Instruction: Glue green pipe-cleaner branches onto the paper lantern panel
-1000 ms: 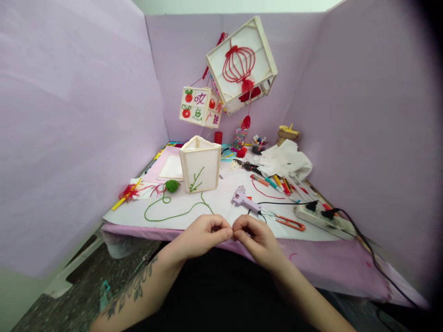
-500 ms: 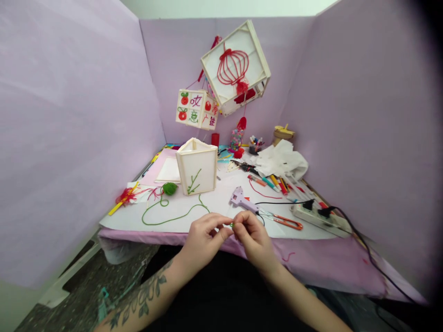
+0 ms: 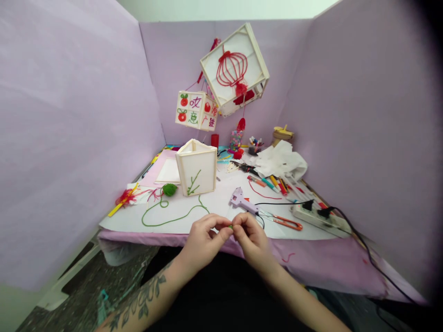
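Fingertips meeting, my left hand [image 3: 208,236] and my right hand [image 3: 252,237] pinch a small bit of green yarn [image 3: 230,226] above the table's front edge. Most of that piece is hidden by the fingers. Beyond them stands a white three-sided lantern [image 3: 196,167] with wooden-stick edges and a green branch on its front panel. A green yarn ball [image 3: 169,189] lies to its left, its loose strand [image 3: 173,222] curving across the paper towards my left hand. Just past my right hand rest a lilac glue gun [image 3: 244,201] and orange-handled scissors [image 3: 285,221].
A white power strip [image 3: 320,219] with black plugs sits at the right, its cable running off the edge. Crumpled white paper [image 3: 282,160] and several markers [image 3: 272,183] lie at the back right. A large lantern [image 3: 235,69] and a smaller one [image 3: 196,110] hang above the back.
The hands stay almost in place, still pinching the green bit. The fingers have shifted slightly, and less of a small green loop shows between them.
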A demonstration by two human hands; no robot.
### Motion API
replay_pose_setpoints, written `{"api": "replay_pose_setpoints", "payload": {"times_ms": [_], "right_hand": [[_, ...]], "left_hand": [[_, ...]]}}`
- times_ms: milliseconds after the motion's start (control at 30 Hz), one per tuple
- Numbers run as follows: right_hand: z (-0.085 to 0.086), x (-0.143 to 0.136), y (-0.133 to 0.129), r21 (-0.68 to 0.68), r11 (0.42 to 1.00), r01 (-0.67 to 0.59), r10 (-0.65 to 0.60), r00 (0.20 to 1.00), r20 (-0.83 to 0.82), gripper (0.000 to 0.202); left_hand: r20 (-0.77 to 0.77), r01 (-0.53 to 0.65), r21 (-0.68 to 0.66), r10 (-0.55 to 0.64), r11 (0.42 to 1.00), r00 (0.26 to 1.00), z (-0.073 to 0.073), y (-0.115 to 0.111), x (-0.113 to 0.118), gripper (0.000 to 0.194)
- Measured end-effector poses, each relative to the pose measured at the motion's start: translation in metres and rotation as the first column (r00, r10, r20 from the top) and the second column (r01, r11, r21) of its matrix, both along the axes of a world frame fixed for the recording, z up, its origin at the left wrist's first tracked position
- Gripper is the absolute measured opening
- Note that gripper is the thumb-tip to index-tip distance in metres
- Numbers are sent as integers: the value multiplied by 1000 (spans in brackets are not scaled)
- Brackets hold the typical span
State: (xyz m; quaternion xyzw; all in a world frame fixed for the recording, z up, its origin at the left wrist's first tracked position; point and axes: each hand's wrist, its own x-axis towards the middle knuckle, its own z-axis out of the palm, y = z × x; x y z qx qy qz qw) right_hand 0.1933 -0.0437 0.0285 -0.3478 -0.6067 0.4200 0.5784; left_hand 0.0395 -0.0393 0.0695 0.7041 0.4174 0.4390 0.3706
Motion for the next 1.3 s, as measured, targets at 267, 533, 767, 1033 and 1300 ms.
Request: {"api": "replay_pose_setpoints", "payload": {"times_ms": [267, 533, 767, 1033, 1300], "right_hand": [[1, 0, 0, 5, 1000, 11, -11, 1000, 25, 17], [2, 0, -2, -7, 1000, 17, -17, 1000, 26, 21], [3, -1, -1, -6, 1000, 26, -26, 999, 31, 23], [0, 0, -2, 172, 978, 116, -126, 991, 47, 4], [5, 1, -2, 352, 917, 187, -256, 953, 162, 6]], "left_hand": [[-10, 1, 7, -1, 1000, 1000, -3, 0, 0, 12], [-30, -9, 148, 14, 989, 999, -5, -3, -1, 9], [-11, -26, 163, 28, 986, 1000, -4, -2, 0, 8], [45, -61, 149, 55, 987, 997, -3, -2, -1, 13], [107, -31, -37, 34, 999, 994, -1, -3, 1, 17]]}}
